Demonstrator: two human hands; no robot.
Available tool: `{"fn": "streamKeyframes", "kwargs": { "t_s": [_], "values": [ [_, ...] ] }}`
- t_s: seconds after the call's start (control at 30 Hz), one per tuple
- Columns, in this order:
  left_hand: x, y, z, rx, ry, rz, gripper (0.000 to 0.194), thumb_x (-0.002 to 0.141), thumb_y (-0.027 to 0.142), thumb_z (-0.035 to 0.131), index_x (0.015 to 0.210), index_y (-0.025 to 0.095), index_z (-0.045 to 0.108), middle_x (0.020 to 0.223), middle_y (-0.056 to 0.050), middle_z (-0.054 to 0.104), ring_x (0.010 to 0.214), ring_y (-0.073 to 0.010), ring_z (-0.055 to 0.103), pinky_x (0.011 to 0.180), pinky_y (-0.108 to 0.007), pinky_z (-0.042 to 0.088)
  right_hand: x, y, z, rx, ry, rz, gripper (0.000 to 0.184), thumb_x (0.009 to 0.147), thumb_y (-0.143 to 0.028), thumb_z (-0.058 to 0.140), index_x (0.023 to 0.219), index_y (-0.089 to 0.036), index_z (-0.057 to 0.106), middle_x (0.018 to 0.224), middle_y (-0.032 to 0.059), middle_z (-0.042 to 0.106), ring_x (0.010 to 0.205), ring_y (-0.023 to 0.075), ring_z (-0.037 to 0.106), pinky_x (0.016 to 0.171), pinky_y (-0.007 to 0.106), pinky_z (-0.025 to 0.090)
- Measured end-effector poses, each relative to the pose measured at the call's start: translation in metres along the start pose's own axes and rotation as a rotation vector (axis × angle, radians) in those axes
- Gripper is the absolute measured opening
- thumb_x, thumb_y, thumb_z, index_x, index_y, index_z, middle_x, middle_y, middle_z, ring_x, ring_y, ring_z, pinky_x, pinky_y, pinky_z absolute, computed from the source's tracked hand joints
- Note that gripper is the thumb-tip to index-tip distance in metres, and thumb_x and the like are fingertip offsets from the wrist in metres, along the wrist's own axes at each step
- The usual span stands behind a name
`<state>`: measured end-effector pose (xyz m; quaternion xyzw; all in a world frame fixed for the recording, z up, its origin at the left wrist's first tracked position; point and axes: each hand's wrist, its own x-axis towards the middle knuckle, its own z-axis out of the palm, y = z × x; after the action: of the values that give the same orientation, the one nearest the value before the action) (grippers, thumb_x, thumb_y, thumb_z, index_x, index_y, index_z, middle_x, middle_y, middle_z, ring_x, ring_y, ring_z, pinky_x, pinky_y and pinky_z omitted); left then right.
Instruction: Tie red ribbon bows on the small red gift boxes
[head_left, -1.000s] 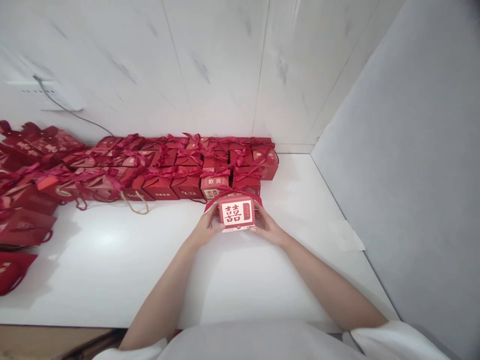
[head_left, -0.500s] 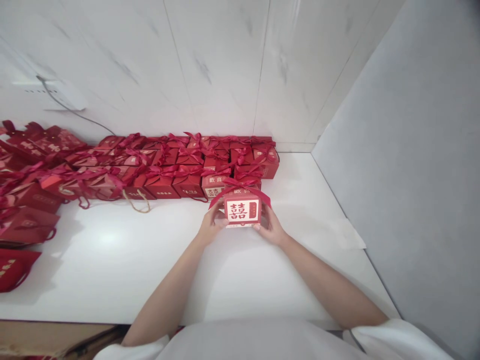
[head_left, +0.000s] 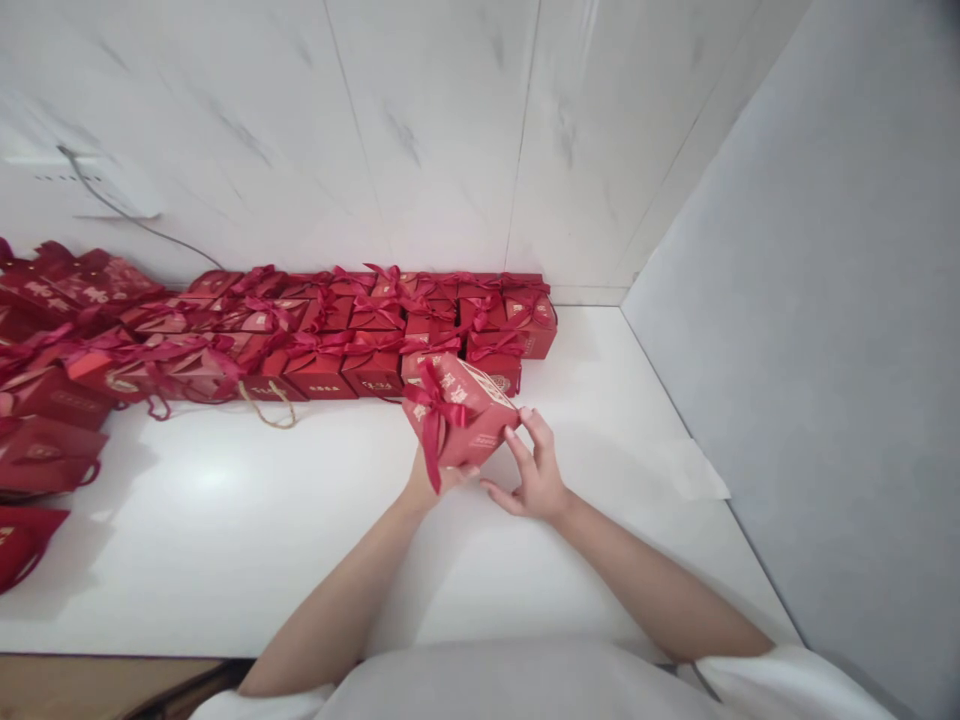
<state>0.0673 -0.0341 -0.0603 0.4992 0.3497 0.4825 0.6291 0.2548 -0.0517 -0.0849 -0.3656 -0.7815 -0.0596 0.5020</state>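
A small red gift box (head_left: 466, 412) with a red ribbon bow is lifted above the white table (head_left: 225, 520) and tilted, its bow facing me. My left hand (head_left: 435, 478) holds it from underneath, fingers curled round its lower edge. My right hand (head_left: 534, 470) is beside the box on the right, fingers apart, with the fingertips touching its side.
Several matching red ribboned boxes (head_left: 420, 325) stand in rows against the marble wall behind. Red gift bags (head_left: 52, 400) lie in a heap at the left. A grey wall (head_left: 810, 330) bounds the table on the right. A cable (head_left: 127, 215) runs along the back wall.
The box was upright with its printed front toward me, held between both hands. It is now tipped over and turned, resting in the left hand, while the right hand has loosened its grip.
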Motion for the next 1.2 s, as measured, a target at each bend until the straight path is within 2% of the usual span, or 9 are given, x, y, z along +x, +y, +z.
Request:
{"fn": "streamKeyframes", "kwargs": {
  "t_s": [0.07, 0.17, 0.27, 0.4, 0.6, 0.77, 0.9, 1.07, 1.2],
  "values": [
    [0.004, 0.005, -0.006, -0.156, 0.072, -0.005, 0.082, 0.062, 0.043, 0.085, 0.133, 0.022, 0.050, 0.133, -0.014, 0.058, 0.131, -0.0372, 0.048, 0.111, -0.052, 0.037, 0.001, 0.002, 0.001, -0.003, -0.009, -0.087, 0.089, 0.079, -0.039, 0.065, 0.154, -0.021, 0.020, 0.156, 0.0162, 0.023, 0.140, 0.0387, 0.034, 0.110, 0.065, 0.034],
    [0.012, 0.015, -0.016, -0.400, 0.127, -0.034, 0.073, 0.069, 0.064, 0.070, 0.126, 0.019, 0.057, 0.121, -0.012, 0.067, 0.118, -0.0356, 0.058, 0.103, -0.050, 0.043, 0.001, 0.004, 0.002, 0.019, -0.008, -0.101, 0.083, 0.081, -0.035, 0.062, 0.152, -0.025, 0.022, 0.157, 0.0135, 0.024, 0.140, 0.0356, 0.036, 0.109, 0.064, 0.036],
    [0.017, 0.025, -0.025, -0.528, 0.137, -0.057, 0.081, 0.070, 0.079, 0.051, 0.122, 0.018, 0.060, 0.108, -0.013, 0.071, 0.097, -0.0324, 0.068, 0.091, -0.047, 0.049, 0.002, 0.006, 0.001, 0.048, -0.028, -0.039, 0.079, 0.080, -0.033, 0.063, 0.150, -0.024, 0.027, 0.157, 0.0142, 0.023, 0.141, 0.0367, 0.033, 0.110, 0.064, 0.035],
    [0.018, 0.034, -0.028, -0.612, 0.119, -0.101, 0.089, 0.070, 0.085, 0.039, 0.122, 0.016, 0.060, 0.102, -0.016, 0.071, 0.080, -0.0279, 0.069, 0.080, -0.041, 0.051, 0.005, 0.009, -0.002, 0.064, -0.045, 0.053, 0.070, 0.079, -0.029, 0.064, 0.143, -0.022, 0.036, 0.155, 0.0159, 0.027, 0.142, 0.0377, 0.031, 0.111, 0.064, 0.032],
    [0.018, 0.034, -0.022, -0.675, 0.119, -0.138, 0.089, 0.072, 0.085, 0.036, 0.114, 0.011, 0.063, 0.091, -0.018, 0.069, 0.073, -0.0278, 0.065, 0.072, -0.042, 0.050, 0.006, 0.011, -0.003, 0.129, -0.082, 0.084, 0.064, 0.081, -0.028, 0.063, 0.140, -0.024, 0.038, 0.149, 0.0153, 0.037, 0.138, 0.0351, 0.038, 0.109, 0.062, 0.036],
    [0.017, 0.032, -0.019, -0.765, 0.112, -0.226, 0.092, 0.071, 0.085, 0.036, 0.110, 0.007, 0.064, 0.088, -0.018, 0.067, 0.074, -0.0274, 0.062, 0.071, -0.042, 0.049, 0.005, 0.011, -0.001, 0.171, -0.103, 0.111, 0.061, 0.082, -0.027, 0.062, 0.138, -0.025, 0.039, 0.146, 0.0151, 0.042, 0.136, 0.0341, 0.040, 0.107, 0.059, 0.040],
    [0.016, 0.030, -0.018, -0.795, 0.094, -0.257, 0.086, 0.077, 0.081, 0.033, 0.110, 0.007, 0.064, 0.085, -0.016, 0.066, 0.071, -0.0259, 0.060, 0.070, -0.043, 0.049, 0.006, 0.011, -0.002, 0.200, -0.124, 0.124, 0.060, 0.083, -0.026, 0.062, 0.138, -0.025, 0.039, 0.144, 0.0155, 0.043, 0.135, 0.0334, 0.042, 0.105, 0.058, 0.043],
    [0.015, 0.029, -0.020, -0.776, 0.090, -0.217, 0.078, 0.081, 0.075, 0.034, 0.108, 0.009, 0.065, 0.089, -0.016, 0.068, 0.074, -0.0280, 0.063, 0.074, -0.045, 0.050, 0.006, 0.012, -0.003, 0.240, -0.140, 0.127, 0.060, 0.084, -0.027, 0.062, 0.139, -0.026, 0.039, 0.143, 0.0151, 0.044, 0.134, 0.0328, 0.043, 0.105, 0.057, 0.042],
    [0.017, 0.020, -0.022, -0.712, 0.015, -0.166, 0.083, 0.072, 0.081, 0.048, 0.117, 0.013, 0.063, 0.102, -0.017, 0.070, 0.081, -0.0296, 0.066, 0.072, -0.042, 0.051, 0.004, 0.013, -0.002, 0.363, -0.182, 0.205, 0.056, 0.088, -0.031, 0.059, 0.140, -0.026, 0.039, 0.144, 0.0138, 0.045, 0.134, 0.0310, 0.043, 0.107, 0.054, 0.040]
  ]
}}
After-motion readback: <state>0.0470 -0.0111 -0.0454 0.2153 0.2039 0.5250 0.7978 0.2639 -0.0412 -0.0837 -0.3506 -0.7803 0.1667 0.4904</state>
